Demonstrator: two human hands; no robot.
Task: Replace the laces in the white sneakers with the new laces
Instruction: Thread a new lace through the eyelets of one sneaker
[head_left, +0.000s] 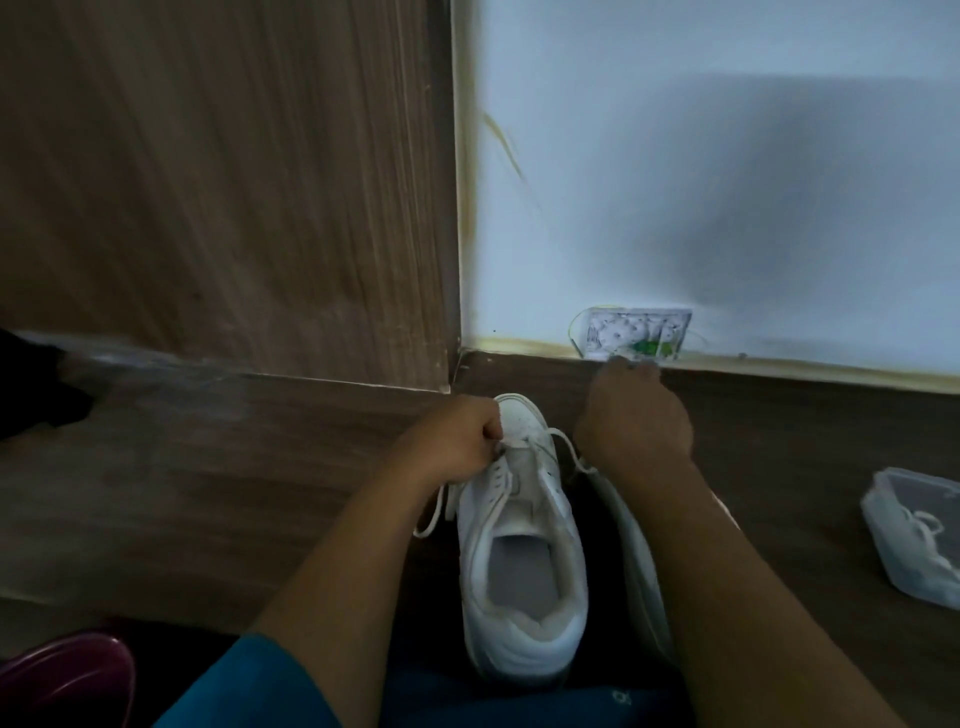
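A white sneaker stands on the dark wooden floor between my forearms, toe pointing away from me. A white lace runs through its lower eyelets. My left hand is closed on the lace's left part beside the toe, and a loose end trails down left of the shoe. My right hand is closed to the right of the toe, with the other lace end leading into it. A second white sneaker lies mostly hidden under my right forearm.
A clear plastic box holding white laces sits on the floor at the right edge. A printed packet leans against the white wall ahead. A wooden panel fills the left. A maroon object is at the bottom left.
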